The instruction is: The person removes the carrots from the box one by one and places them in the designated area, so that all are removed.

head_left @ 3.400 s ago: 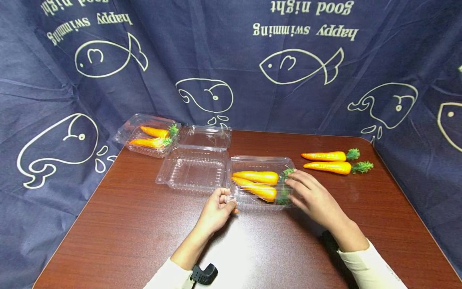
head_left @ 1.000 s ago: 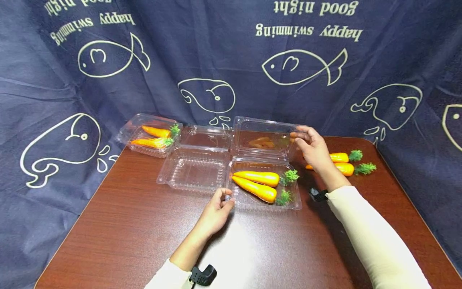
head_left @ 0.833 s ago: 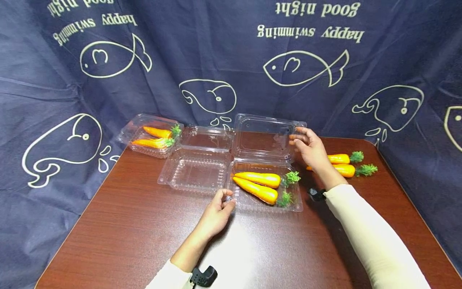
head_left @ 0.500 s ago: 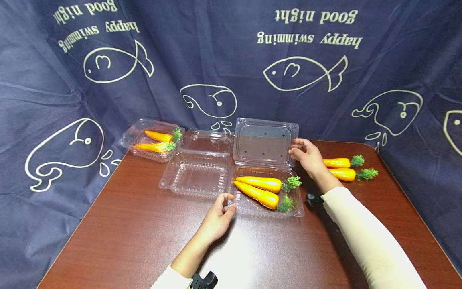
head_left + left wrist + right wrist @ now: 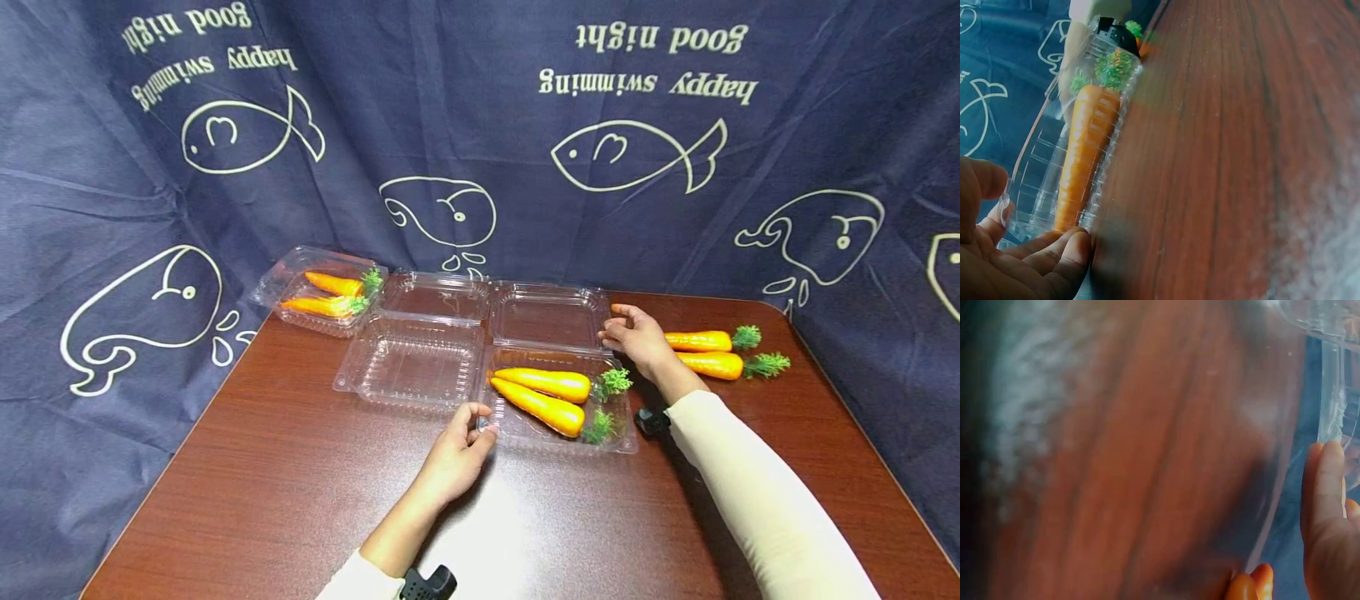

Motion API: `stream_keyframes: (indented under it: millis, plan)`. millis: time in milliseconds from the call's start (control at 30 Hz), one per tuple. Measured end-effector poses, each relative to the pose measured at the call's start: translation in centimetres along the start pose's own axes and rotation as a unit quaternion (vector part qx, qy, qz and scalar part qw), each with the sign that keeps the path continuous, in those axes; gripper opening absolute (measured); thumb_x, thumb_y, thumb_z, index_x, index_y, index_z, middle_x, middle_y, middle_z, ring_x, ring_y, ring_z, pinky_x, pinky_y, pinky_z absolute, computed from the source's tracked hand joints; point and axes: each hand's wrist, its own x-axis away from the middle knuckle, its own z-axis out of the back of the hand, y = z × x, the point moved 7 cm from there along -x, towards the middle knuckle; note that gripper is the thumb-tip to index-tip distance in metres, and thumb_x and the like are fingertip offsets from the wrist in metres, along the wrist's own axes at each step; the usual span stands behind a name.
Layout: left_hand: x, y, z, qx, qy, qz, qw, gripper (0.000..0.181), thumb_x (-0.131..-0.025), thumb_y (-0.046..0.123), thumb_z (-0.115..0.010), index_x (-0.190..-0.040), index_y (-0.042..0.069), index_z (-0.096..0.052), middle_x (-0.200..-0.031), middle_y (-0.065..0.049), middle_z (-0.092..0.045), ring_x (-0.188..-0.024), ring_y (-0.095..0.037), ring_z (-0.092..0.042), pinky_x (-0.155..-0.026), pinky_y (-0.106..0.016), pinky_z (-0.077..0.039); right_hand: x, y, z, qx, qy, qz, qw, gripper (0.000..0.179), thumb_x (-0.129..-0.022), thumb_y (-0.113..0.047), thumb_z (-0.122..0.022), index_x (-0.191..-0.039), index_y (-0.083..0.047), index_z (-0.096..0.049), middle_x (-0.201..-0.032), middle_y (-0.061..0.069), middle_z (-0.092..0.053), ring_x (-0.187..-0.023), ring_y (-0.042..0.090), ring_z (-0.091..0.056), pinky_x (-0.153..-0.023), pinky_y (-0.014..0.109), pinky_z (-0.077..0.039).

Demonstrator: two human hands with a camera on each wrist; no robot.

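Note:
A clear plastic clamshell box (image 5: pixel 558 445) sits near the table's middle, its lid (image 5: pixel 550 317) lying back flat behind the tray. Two orange toy carrots (image 5: pixel 542 407) with green tops rest in the tray, tips to the left. My left hand (image 5: pixel 456 457) pinches the tray's front left corner between thumb and fingers; the left wrist view shows the fingers (image 5: pixel 1072 250) at that corner beside a carrot (image 5: pixel 1085 150). At the lid's right edge is my right hand (image 5: pixel 643 343); its fingers (image 5: pixel 1329 481) look straight in the right wrist view and touch the clear plastic.
An opened clear box (image 5: pixel 420 362) without carrots adjoins on the left. Beyond it, at the back left, another clear box (image 5: pixel 296 265) holds two carrots. Two loose carrots (image 5: pixel 711 364) lie right of my right hand. A dark blue curtain (image 5: pixel 420 100) hangs behind the wooden table (image 5: pixel 300 500).
The middle box's lid, down over the carrots at first, has swung up and back to lie flat. My right hand moved back with it, then lowered. My left hand stayed at the corner.

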Motion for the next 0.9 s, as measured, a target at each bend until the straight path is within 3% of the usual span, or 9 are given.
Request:
stream_keyframes:
  millis: [200, 400, 467, 567, 667, 800, 900]
  plan:
    - [0.0, 0.2, 0.0, -0.003, 0.004, -0.006, 1.0000, 0.028, -0.098, 0.023, -0.058, -0.123, 0.010, -0.053, -0.063, 0.007, -0.043, -0.055, -0.009, -0.038, -0.052, -0.025, -0.032, -0.4, 0.7, -0.1, -0.012, -0.018, -0.011, 0.9997, 0.050, -0.102, 0.004, -0.043, -0.146, 0.015, -0.023, -0.116, 0.021, -0.047, -0.083, 0.006, -0.064, -0.080, 0.022, -0.054]
    - [0.0, 0.2, 0.0, 0.007, 0.002, 0.002, 1.0000, 0.029, -0.098, 0.022, -0.059, -0.125, 0.010, -0.053, -0.064, 0.007, -0.044, -0.055, -0.009, -0.038, -0.052, -0.024, -0.032, -0.5, 1.0, -0.2, 0.008, -0.040, -0.026, 0.9988, 0.048, -0.103, 0.001, -0.042, -0.145, 0.017, -0.025, -0.129, 0.029, -0.043, -0.089, 0.007, -0.063, -0.088, 0.024, -0.052]
    - [0.0, 0.1, -0.1, 0.007, 0.005, 0.002, 1.0000, 0.030, -0.098, 0.023, -0.060, -0.124, 0.010, -0.053, -0.069, 0.006, -0.051, -0.061, -0.009, -0.044, -0.057, -0.025, -0.037, -0.4, 1.0, -0.2, 0.023, -0.046, -0.024, 0.9984, 0.048, -0.104, -0.001, -0.042, -0.145, 0.016, -0.025, -0.132, 0.032, -0.042, -0.091, 0.007, -0.063, -0.087, 0.023, -0.052]
    - [-0.1, 0.1, -0.1, 0.006, 0.010, -0.003, 0.9999, 0.031, -0.096, 0.024, -0.062, -0.123, 0.011, -0.054, -0.086, 0.001, -0.063, -0.077, -0.012, -0.057, -0.069, -0.030, -0.045, -0.4, 0.7, 0.1, 0.066, -0.040, -0.015, 0.9969, 0.048, -0.103, -0.004, -0.046, -0.145, 0.013, -0.031, -0.129, 0.029, -0.046, -0.090, 0.008, -0.060, -0.080, 0.020, -0.051]
    - [-0.2, 0.1, -0.1, 0.001, 0.013, -0.008, 0.9999, 0.032, -0.095, 0.025, -0.064, -0.122, 0.011, -0.053, -0.109, -0.006, -0.065, -0.096, -0.017, -0.062, -0.079, -0.037, -0.048, -0.1, -0.3, 0.6, 0.139, -0.014, 0.003, 0.9902, 0.045, -0.100, -0.008, -0.052, -0.140, 0.010, -0.041, -0.124, 0.025, -0.051, -0.089, 0.012, -0.054, -0.075, 0.019, -0.045]
    - [-0.2, -0.1, -0.1, -0.003, 0.016, -0.010, 0.9998, 0.033, -0.095, 0.026, -0.064, -0.121, 0.011, -0.053, -0.118, -0.010, -0.061, -0.101, -0.021, -0.061, -0.080, -0.039, -0.047, 0.6, -2.5, 0.8, 0.217, 0.010, 0.040, 0.9753, 0.040, -0.099, -0.011, -0.057, -0.134, 0.008, -0.050, -0.129, 0.026, -0.053, -0.103, 0.026, -0.050, -0.084, 0.029, -0.038]
    - [-0.3, -0.2, -0.2, 0.002, 0.015, -0.009, 0.9998, 0.034, -0.095, 0.026, -0.065, -0.122, 0.010, -0.053, -0.115, -0.010, -0.062, -0.099, -0.021, -0.060, -0.080, -0.038, -0.048, 1.5, -4.2, 0.6, 0.236, 0.003, 0.061, 0.9697, 0.039, -0.100, -0.013, -0.057, -0.133, 0.007, -0.052, -0.136, 0.027, -0.051, -0.117, 0.034, -0.046, -0.094, 0.039, -0.036]
